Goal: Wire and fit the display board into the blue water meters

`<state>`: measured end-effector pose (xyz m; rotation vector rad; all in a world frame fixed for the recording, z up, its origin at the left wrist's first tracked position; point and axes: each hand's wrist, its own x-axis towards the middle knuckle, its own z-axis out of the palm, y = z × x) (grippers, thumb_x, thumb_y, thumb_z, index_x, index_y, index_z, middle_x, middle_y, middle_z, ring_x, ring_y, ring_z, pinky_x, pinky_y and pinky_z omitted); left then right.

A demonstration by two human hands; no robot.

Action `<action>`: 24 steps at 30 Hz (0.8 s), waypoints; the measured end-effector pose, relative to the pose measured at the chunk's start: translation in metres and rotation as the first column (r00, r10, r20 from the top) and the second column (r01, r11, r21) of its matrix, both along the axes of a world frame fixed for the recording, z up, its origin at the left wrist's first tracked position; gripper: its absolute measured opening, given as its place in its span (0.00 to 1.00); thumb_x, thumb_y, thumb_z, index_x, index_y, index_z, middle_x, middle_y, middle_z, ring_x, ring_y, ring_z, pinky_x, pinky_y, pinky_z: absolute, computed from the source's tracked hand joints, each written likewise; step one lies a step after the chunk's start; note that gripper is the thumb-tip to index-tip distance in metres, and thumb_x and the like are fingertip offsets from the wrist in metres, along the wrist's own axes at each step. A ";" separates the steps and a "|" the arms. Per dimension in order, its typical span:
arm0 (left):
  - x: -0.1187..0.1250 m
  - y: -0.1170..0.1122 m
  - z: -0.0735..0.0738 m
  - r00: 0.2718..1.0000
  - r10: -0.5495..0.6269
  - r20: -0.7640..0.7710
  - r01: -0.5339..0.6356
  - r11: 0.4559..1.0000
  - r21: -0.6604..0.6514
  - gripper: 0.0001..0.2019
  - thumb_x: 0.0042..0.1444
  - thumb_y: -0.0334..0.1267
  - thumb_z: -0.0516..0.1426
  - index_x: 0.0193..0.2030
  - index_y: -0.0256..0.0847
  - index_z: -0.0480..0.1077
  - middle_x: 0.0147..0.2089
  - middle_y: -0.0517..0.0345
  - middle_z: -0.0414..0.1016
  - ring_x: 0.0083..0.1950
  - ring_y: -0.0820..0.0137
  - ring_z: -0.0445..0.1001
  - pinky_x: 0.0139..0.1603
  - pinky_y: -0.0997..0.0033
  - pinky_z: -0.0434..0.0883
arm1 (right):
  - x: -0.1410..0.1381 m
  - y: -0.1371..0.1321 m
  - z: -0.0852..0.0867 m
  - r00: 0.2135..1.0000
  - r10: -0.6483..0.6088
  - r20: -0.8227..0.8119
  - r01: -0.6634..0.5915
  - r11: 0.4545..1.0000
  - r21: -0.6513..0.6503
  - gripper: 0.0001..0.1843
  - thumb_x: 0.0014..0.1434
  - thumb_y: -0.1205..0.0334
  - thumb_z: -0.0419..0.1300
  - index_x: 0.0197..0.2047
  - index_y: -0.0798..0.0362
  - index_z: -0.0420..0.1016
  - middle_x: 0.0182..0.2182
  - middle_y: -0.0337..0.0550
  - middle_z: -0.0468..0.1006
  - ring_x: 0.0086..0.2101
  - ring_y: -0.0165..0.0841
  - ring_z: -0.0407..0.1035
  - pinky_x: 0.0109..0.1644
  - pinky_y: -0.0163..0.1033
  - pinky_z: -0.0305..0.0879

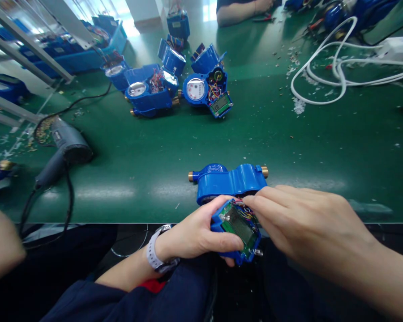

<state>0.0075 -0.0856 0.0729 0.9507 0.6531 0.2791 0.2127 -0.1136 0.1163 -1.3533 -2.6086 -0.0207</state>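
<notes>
A blue water meter (227,181) with brass ends lies at the near edge of the green table (221,134). Its opened front part, a blue housing with a green circuit board (239,229), hangs over the edge. My left hand (196,232), with a white watch on the wrist, is closed around that housing from the left. My right hand (298,219) reaches in from the right, its fingertips pinched at the coloured wires at the top of the board. What the fingertips hold is too small to name.
Several opened blue meters (208,87) stand in the middle and at the back left. A grey heat gun (65,150) with a black cord lies at the left. White cable (336,67) coils at the right. Another person's arm (242,10) rests at the far edge.
</notes>
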 end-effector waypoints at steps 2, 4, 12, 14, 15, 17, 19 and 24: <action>0.000 0.000 0.000 1.000 0.001 -0.010 0.000 1.000 0.008 0.27 0.48 0.40 0.66 0.55 0.42 0.63 0.45 0.56 0.72 0.40 0.66 0.75 0.39 0.67 0.73 | -0.003 -0.001 -0.001 1.000 -0.013 0.013 0.013 1.000 0.011 0.13 0.54 0.75 0.54 0.35 0.52 0.77 0.26 0.38 0.75 0.25 0.36 0.69 0.28 0.39 0.53; 0.000 -0.001 0.000 1.000 0.001 -0.030 0.000 1.000 0.025 0.26 0.48 0.40 0.66 0.53 0.42 0.64 0.42 0.57 0.72 0.39 0.67 0.74 0.39 0.67 0.73 | -0.006 -0.001 0.000 0.999 -0.022 0.025 0.021 1.000 0.015 0.13 0.52 0.75 0.56 0.35 0.52 0.77 0.27 0.39 0.75 0.25 0.36 0.69 0.28 0.40 0.54; 0.002 -0.003 0.003 0.996 -0.013 -0.086 0.021 0.996 0.084 0.27 0.48 0.40 0.67 0.53 0.40 0.63 0.39 0.57 0.73 0.37 0.67 0.75 0.40 0.65 0.74 | -0.016 -0.002 0.008 0.998 -0.048 0.048 0.049 0.999 -0.019 0.13 0.45 0.78 0.57 0.30 0.52 0.76 0.23 0.39 0.73 0.21 0.37 0.68 0.25 0.39 0.52; 0.003 -0.003 0.002 0.996 -0.024 -0.088 0.030 0.997 0.076 0.27 0.48 0.40 0.67 0.53 0.40 0.63 0.39 0.57 0.73 0.35 0.68 0.75 0.37 0.67 0.74 | -0.018 -0.002 0.008 0.997 -0.058 0.057 0.060 0.998 -0.033 0.13 0.45 0.78 0.57 0.29 0.52 0.75 0.22 0.39 0.73 0.20 0.37 0.68 0.24 0.39 0.52; 0.003 -0.003 0.002 0.995 -0.027 -0.092 0.033 0.997 0.064 0.27 0.48 0.40 0.67 0.53 0.41 0.62 0.39 0.57 0.73 0.33 0.69 0.75 0.35 0.69 0.74 | -0.019 -0.002 0.007 0.996 -0.061 0.059 0.063 0.997 -0.038 0.13 0.44 0.79 0.56 0.29 0.53 0.76 0.22 0.40 0.73 0.20 0.37 0.68 0.24 0.39 0.52; 0.003 -0.003 0.003 0.994 -0.038 -0.101 0.042 0.999 0.030 0.27 0.49 0.40 0.66 0.53 0.42 0.61 0.39 0.58 0.72 0.30 0.71 0.74 0.31 0.71 0.73 | -0.019 -0.003 0.006 0.996 -0.067 0.056 0.069 0.997 -0.040 0.14 0.44 0.79 0.56 0.31 0.54 0.77 0.23 0.40 0.74 0.21 0.37 0.69 0.24 0.39 0.53; 0.003 -0.003 0.003 0.994 -0.051 -0.100 0.051 0.999 0.000 0.27 0.49 0.40 0.66 0.53 0.42 0.60 0.39 0.59 0.70 0.28 0.73 0.73 0.29 0.73 0.73 | -0.019 -0.004 0.004 0.997 -0.061 0.056 0.062 0.998 -0.024 0.15 0.45 0.79 0.55 0.32 0.55 0.77 0.23 0.40 0.74 0.21 0.37 0.69 0.24 0.39 0.54; 0.003 -0.003 0.004 0.995 -0.060 -0.084 0.059 0.998 -0.013 0.26 0.50 0.39 0.66 0.52 0.42 0.58 0.39 0.59 0.69 0.27 0.75 0.73 0.27 0.75 0.72 | -0.019 -0.007 0.001 0.998 -0.036 0.050 0.035 0.999 0.021 0.14 0.48 0.79 0.56 0.34 0.56 0.78 0.24 0.41 0.75 0.23 0.37 0.69 0.25 0.40 0.55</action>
